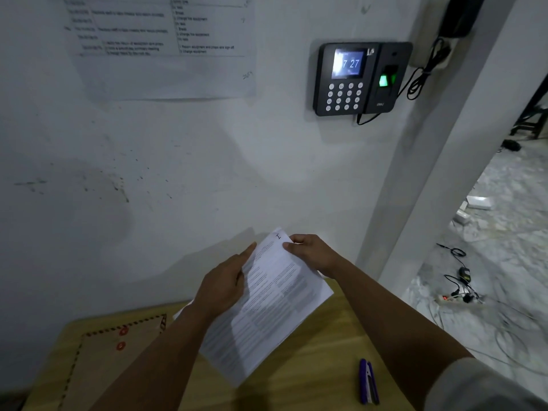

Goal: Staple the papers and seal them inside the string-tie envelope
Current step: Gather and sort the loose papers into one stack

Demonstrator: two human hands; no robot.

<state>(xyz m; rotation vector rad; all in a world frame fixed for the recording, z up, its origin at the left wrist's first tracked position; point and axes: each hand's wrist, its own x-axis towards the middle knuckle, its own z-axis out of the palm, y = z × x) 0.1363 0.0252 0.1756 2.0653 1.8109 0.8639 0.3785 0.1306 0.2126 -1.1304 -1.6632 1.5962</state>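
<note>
Wooden table (311, 366), brown string-tie envelope (112, 360) left, purple stapler (368, 382) right

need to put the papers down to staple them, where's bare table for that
Bare table lies between the envelope on the left and the purple stapler on the right, directly beneath the papers that both hands hold up. The left side is taken by the envelope; right of the stapler is only a narrow strip.

Matt white printed papers (267, 295), smooth wooden table (320, 351), kraft-paper envelope (98, 363), glossy purple stapler (368, 382)
</note>
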